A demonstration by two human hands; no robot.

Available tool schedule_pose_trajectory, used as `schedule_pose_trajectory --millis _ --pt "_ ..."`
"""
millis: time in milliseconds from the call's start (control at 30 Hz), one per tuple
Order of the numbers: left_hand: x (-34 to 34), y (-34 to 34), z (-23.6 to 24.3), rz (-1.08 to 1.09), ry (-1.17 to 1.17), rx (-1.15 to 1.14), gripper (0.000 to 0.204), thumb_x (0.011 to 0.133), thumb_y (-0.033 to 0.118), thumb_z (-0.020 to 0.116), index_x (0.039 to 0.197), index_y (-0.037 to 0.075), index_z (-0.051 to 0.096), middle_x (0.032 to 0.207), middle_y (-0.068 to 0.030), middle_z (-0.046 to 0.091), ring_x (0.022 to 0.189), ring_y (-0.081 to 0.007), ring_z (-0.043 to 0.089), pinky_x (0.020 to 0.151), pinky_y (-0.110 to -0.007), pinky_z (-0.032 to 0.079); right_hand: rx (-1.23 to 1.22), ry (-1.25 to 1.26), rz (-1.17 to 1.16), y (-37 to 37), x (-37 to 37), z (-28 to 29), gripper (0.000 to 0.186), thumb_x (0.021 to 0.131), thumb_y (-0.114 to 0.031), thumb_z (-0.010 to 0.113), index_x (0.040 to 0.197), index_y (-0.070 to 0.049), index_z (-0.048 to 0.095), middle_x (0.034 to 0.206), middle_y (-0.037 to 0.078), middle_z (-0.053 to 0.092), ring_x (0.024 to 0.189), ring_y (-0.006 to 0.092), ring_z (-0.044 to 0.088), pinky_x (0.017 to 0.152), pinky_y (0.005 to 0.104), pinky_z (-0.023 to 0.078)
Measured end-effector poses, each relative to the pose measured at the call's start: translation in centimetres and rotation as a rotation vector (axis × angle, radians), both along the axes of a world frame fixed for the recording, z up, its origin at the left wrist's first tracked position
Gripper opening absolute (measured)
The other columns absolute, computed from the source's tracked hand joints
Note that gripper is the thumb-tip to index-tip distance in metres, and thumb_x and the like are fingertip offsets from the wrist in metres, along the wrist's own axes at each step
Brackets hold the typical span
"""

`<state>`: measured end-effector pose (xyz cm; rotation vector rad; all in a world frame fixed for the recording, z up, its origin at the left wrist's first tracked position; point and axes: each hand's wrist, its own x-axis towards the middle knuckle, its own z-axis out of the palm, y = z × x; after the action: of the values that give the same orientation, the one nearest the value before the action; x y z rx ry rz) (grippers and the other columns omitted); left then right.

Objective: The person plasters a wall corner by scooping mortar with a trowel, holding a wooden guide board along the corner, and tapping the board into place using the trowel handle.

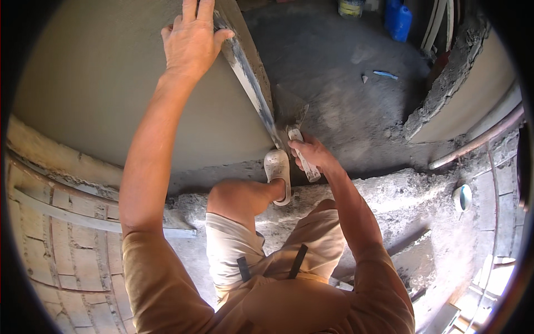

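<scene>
My left hand is raised against a smooth grey plastered wall, fingers stretched out flat and thumb touching a long, mortar-smeared straightedge. The straightedge runs along the wall's edge down to a light clog on my foot. Lower down, my right hand is closed round the pale, worn handle of a trowel. Its blade points away from me, close to the straightedge's lower end and the wall corner. Whether the blade touches the corner I cannot tell.
Beyond the corner lies a dark rough floor with a small blue object, a blue jug and a bucket. A broken-edged wall stands at right. A metal bar and a white cup are nearer.
</scene>
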<state>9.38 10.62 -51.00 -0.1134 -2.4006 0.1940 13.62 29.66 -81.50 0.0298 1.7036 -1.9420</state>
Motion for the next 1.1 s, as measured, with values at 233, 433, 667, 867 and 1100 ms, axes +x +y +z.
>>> schedule_pose_trajectory --millis 233,433,667,867,1100 --pt "-0.3 -1.2 0.3 -0.053 0.018 0.019 0.105 0.072 0.023 0.089 0.157 0.007 0.031 0.171 -0.0115 0.012 0.121 -0.0404 0.055 0.096 -0.055 0.046 -0.107 0.029 0.020 0.2 -0.5 12.6 0.029 0.096 -0.027 0.067 0.117 -0.009 0.056 0.078 0.001 0.057 0.054 0.0131 0.054 0.047 0.0313 0.046" --pt "-1.3 -2.8 -0.3 -0.082 0.131 -0.085 0.095 0.081 0.035 0.084 0.158 0.017 0.032 0.172 -0.0071 0.014 0.107 -0.0333 0.066 0.089 -0.052 0.049 -0.091 0.121 0.076 0.1 -0.9 19.6 0.023 0.095 -0.029 0.065 0.101 -0.009 0.056 0.077 0.002 0.058 0.056 0.0122 0.055 0.049 0.0307 0.048" --pt "-1.0 -2.6 -0.2 -0.088 0.066 -0.060 0.096 0.081 0.034 0.084 0.159 0.016 0.031 0.172 -0.0067 0.012 0.108 -0.0330 0.065 0.090 -0.051 0.049 -0.023 0.185 0.053 -0.8 -0.4 24.4 0.023 0.094 -0.028 0.066 0.101 -0.008 0.057 0.078 0.002 0.059 0.058 0.0129 0.057 0.049 0.0306 0.049" --pt "-0.7 -2.4 -0.3 -0.090 0.057 -0.063 0.096 0.081 0.031 0.085 0.159 0.016 0.031 0.173 -0.0071 0.011 0.109 -0.0333 0.065 0.090 -0.051 0.048 -0.123 0.269 0.099 -0.3 1.2 25.5 0.023 0.093 -0.024 0.067 0.105 -0.007 0.057 0.078 0.002 0.059 0.056 0.0136 0.058 0.047 0.0307 0.048" --pt "-1.8 -3.2 -0.4 -0.127 0.156 -0.094 0.097 0.079 0.032 0.086 0.158 0.019 0.031 0.172 -0.0077 0.014 0.102 -0.0317 0.065 0.089 -0.051 0.047 -0.270 0.294 0.131 2.6 2.6 27.2 0.027 0.092 -0.025 0.071 0.109 -0.008 0.058 0.075 0.001 0.057 0.050 0.0113 0.054 0.042 0.0278 0.042"
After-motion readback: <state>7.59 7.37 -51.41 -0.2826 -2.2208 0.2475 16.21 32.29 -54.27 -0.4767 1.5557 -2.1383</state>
